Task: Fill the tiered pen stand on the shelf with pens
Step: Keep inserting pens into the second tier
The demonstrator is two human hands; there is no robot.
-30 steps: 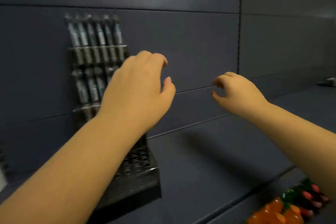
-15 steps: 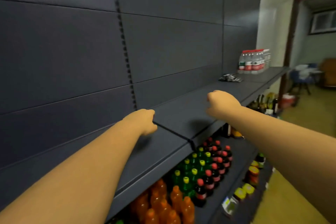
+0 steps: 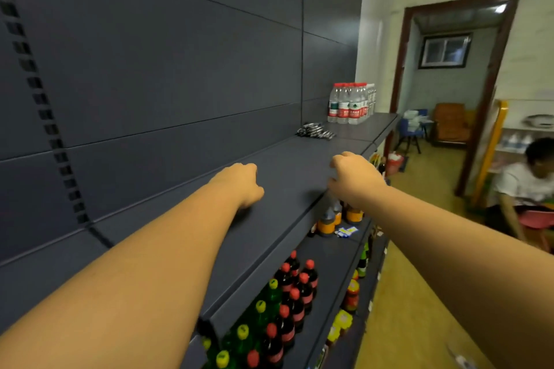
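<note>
A loose pile of dark pens [image 3: 315,130] lies far along the dark shelf [image 3: 287,165], just before the water bottles. Both my arms stretch out over the shelf toward it. My left hand [image 3: 243,183] hovers above the shelf with fingers loosely curled and holds nothing. My right hand [image 3: 353,178] is over the shelf's front edge, fingers loosely curled, also empty. Both hands are well short of the pens. The tiered pen stand is out of view.
Water bottles [image 3: 349,103] stand at the shelf's far end. Lower shelves hold cola bottles [image 3: 295,287], green bottles [image 3: 260,314] and orange bottles [image 3: 326,223]. A person in a white shirt [image 3: 523,186] crouches in the aisle at right, near a doorway [image 3: 446,93].
The view swung right, away from the pen stand, along the shelf. Both hands left the stand and now reach toward the pile of pens, which is closer than before.
</note>
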